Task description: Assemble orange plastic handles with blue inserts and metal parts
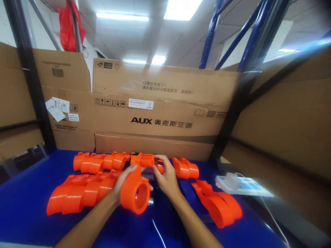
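My left hand (pixel 121 183) grips an orange plastic housing (pixel 136 192) with a round open mouth that faces me. My right hand (pixel 166 176) holds the narrow top end of the same part, near a small dark piece between my hands. Both hands are above a blue table (pixel 23 206). Two rows of similar orange parts (pixel 80 191) lie to the left, one row nearer and one (pixel 99 162) farther back. One orange part (pixel 185 168) lies right of my right hand, and a stack of flat orange shells (pixel 219 203) rests further right.
Large brown cardboard boxes (pixel 160 113) printed AUX wall off the back of the table. More cardboard and a black rack post (pixel 232 113) stand at right. A white and blue device (pixel 239 184) with a white cable lies at the right edge. A red bag (pixel 68 26) hangs top left.
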A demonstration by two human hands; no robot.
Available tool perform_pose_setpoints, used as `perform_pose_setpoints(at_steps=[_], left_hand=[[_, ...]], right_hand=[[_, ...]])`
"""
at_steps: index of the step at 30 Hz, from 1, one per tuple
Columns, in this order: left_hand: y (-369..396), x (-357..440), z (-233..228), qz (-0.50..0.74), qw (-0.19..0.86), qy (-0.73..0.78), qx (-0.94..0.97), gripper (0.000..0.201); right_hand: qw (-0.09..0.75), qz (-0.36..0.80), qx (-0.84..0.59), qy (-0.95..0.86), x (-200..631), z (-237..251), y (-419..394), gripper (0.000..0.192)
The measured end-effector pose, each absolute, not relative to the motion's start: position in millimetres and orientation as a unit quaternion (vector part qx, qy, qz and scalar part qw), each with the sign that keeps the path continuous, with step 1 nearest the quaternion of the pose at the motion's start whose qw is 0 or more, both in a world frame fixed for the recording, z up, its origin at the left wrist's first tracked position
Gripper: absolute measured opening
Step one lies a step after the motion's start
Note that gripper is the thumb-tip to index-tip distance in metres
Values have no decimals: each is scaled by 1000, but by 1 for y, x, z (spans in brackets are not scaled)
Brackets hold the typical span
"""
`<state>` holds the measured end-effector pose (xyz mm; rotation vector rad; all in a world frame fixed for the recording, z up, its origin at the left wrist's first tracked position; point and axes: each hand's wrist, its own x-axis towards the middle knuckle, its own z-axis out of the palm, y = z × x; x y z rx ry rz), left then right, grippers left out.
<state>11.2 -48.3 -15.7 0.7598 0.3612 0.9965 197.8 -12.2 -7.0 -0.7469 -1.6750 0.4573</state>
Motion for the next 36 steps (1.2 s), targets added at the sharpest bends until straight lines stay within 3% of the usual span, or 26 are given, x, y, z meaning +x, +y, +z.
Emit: perform_pose_setpoints(at_steps=[2, 7, 12, 17, 28, 36], left_hand=[[-47, 8, -16, 453, 801, 156, 359, 48], [-46, 11, -13, 472, 783, 187, 358, 52], [-46, 24, -12, 602, 645, 299, 363, 61], [-44, 29, -18, 606, 587, 343, 413, 68], [-43, 29, -20, 600, 598, 344, 405, 62], [-41, 27, -23, 584, 607, 339, 418, 76]], right_hand=[[585, 245, -312, -708, 198, -6, -12, 39], [561, 369, -295, -680, 201, 0, -11, 20], [652, 396, -294, -576, 210, 7, -7, 24], [656, 446, -270, -546, 210, 7, -6, 24], [641, 427, -289, -568, 210, 5, -7, 23], [612, 358, -329, -624, 212, 10, -12, 24]])
